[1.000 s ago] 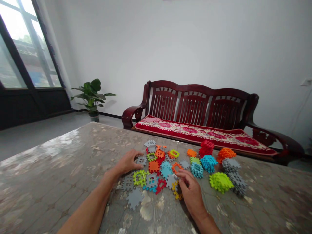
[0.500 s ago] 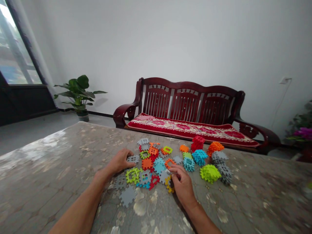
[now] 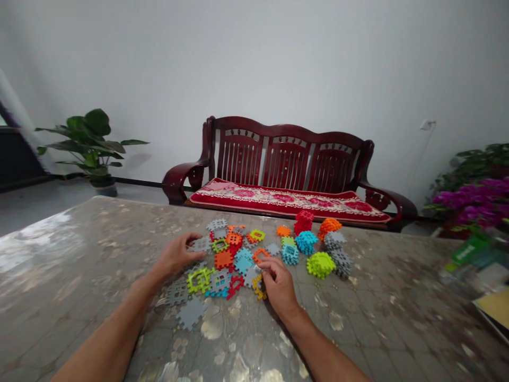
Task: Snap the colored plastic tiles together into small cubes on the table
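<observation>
A pile of flat, toothed plastic tiles [image 3: 222, 262] in grey, green, orange, blue and red lies on the marbled table [image 3: 99, 249]. My left hand [image 3: 177, 255] rests at the pile's left side, with its thumb and fingers closed around a grey tile [image 3: 201, 244]. At the pile's near right edge, my right hand [image 3: 278, 285] pinches a small grey tile [image 3: 253, 274] with curled fingers, above a yellow tile [image 3: 259, 291]. To the right stand built cubes: red [image 3: 304, 220], orange [image 3: 329, 226], blue [image 3: 306, 242], green [image 3: 320, 265] and grey [image 3: 339, 255].
A dark wooden bench [image 3: 286, 159] with a red flowered cushion stands behind the table. A potted plant [image 3: 91, 143] is at the far left and purple flowers [image 3: 473, 199] at the right. Blurred papers or books [image 3: 487, 276] lie at the table's right edge.
The view has swung to the right, bringing the flowers and papers in and the window out. Both hands stay at the tile pile in much the same pose.
</observation>
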A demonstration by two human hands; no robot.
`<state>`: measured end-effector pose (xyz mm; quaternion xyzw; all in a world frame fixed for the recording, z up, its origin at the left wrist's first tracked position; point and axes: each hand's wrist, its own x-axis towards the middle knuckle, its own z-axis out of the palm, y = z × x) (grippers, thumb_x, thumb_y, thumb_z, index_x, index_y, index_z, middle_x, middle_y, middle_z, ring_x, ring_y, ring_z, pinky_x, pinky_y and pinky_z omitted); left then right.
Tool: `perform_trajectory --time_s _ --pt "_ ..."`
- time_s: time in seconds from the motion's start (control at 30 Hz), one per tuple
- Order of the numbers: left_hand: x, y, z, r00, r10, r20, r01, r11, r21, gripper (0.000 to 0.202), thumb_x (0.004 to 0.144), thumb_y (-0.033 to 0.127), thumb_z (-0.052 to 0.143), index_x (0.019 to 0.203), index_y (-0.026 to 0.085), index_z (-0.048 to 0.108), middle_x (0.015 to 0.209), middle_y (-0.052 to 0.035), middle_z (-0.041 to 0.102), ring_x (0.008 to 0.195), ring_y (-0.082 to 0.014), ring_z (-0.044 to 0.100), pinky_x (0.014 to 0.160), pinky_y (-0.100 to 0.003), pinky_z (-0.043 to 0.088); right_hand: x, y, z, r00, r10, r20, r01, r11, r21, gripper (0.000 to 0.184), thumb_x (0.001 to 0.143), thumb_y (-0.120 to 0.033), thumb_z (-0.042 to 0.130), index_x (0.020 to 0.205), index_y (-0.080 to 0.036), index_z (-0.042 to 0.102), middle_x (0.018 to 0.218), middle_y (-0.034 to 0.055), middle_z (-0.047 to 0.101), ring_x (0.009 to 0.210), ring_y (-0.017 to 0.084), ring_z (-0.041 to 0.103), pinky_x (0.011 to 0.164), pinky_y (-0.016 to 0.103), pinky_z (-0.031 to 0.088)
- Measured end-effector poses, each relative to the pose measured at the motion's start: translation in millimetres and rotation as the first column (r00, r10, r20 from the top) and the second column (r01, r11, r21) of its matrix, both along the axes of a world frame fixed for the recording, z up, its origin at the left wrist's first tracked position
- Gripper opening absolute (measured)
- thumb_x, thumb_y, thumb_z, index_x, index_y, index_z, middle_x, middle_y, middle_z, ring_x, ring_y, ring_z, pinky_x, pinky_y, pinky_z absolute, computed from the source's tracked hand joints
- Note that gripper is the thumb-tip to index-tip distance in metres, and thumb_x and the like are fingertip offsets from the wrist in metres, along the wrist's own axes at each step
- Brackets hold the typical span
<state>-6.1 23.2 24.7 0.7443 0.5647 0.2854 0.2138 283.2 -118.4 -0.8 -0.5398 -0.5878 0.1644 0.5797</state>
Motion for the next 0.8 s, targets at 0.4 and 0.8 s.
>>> perform_trajectory --time_s 0.4,0.8 --pt "63.9 -43.6 13.9 0.946 -0.313 0.087 0.315 0.949 -0.01 0.063 0.061 0.039 0.079 0.118 0.018 0.064 0.089 -0.0006 0.064 0.07 -0.0149 0.054 0.064 -0.026 0.045 -4.5 -9.0 8.2 0.974 0.043 0.22 -0.038 0.999 -0.028 0.042 0.076 -0.014 0.061 0.115 -0.025 0.068 0.118 0.0048 0.069 0.114 0.023 0.06 0.104 0.041 0.044" --pt "82.7 -62.0 13.8 0.886 -0.4 0.233 0.431 0.897 -0.099 0.062 0.061 0.016 0.073 0.121 0.02 0.057 0.103 -0.0015 0.066 0.071 -0.0116 0.056 0.063 -0.024 0.048 -7.7 -9.2 8.8 0.904 0.059 0.424 -0.054 0.998 -0.024 0.059 0.075 -0.026 0.075 0.131 -0.026 0.059 0.134 0.0073 0.061 0.126 0.028 0.053 0.108 0.048 0.04"
